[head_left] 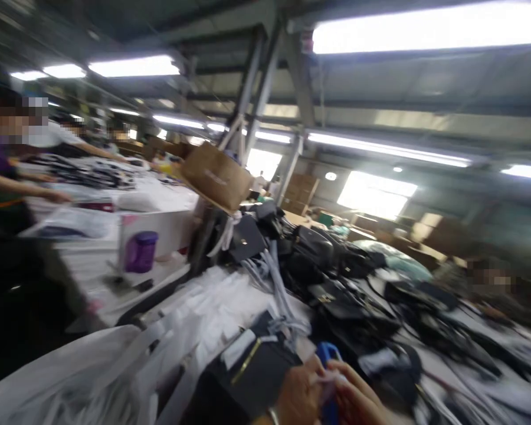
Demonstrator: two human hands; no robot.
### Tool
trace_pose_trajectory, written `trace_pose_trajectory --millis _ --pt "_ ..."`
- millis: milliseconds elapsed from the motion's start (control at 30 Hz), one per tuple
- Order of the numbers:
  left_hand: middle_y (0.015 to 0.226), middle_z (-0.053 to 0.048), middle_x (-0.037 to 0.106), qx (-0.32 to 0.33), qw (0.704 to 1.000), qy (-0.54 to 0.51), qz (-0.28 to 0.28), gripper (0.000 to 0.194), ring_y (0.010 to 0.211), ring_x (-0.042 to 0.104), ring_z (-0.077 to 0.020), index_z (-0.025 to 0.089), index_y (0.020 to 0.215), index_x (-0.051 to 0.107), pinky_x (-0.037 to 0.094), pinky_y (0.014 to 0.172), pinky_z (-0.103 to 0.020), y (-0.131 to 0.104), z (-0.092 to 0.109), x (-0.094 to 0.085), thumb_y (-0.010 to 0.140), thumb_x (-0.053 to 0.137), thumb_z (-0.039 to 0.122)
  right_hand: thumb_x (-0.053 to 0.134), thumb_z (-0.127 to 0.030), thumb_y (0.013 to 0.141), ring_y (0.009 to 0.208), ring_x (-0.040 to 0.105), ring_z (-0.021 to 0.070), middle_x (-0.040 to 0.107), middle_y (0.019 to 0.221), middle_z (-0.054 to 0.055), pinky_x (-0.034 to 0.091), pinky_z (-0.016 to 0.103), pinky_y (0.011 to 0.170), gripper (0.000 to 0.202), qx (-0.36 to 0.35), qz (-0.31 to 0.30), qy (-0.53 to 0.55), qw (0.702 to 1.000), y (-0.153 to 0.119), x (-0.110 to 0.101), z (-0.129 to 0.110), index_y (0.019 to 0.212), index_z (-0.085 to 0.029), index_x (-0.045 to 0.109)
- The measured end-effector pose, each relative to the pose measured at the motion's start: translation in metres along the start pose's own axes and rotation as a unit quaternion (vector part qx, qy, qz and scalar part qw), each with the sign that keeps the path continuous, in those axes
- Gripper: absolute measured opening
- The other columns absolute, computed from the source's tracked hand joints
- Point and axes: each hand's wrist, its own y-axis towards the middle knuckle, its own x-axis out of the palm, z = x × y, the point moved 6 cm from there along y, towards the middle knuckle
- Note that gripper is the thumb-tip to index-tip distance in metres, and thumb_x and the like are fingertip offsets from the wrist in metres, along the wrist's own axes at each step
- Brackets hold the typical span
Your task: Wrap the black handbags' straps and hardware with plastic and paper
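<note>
At the bottom edge, my left hand [297, 394] and my right hand [358, 398] are close together. Both have their fingers closed in a pinch on a thin whitish piece of material [330, 379], which is too blurred to name exactly. A blue object [330, 352] shows just behind and between the hands; its kind is unclear. Left of my hands lies a black bag [265, 375] with a gold-coloured zip [246, 361] and a roll of white material on it.
Black bags [314, 245] are heaped ahead and to the right. White sheets [203, 313] are piled on the left, beside a large clear plastic bag [71, 378]. A brown carton [216, 177] and purple container [141, 251] stand beyond. Co-workers are at left and far right.
</note>
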Motion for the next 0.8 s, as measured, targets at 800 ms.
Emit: trace_pose_trajectory --millis 800 --pt "0.088 -0.005 0.065 0.025 0.965 0.242 -0.096 0.021 0.076 0.061 -0.0185 0.023 0.102 0.063 0.045 0.074 -0.027 0.033 -0.044 0.021 0.091 0.050 0.037 0.058 -0.045 0.089 0.051 0.046 0.0079 0.049 0.063 -0.005 0.038 0.020 0.048 0.035 -0.066 0.020 0.110 0.992 0.009 -0.032 0.031 0.108 -0.016 0.058"
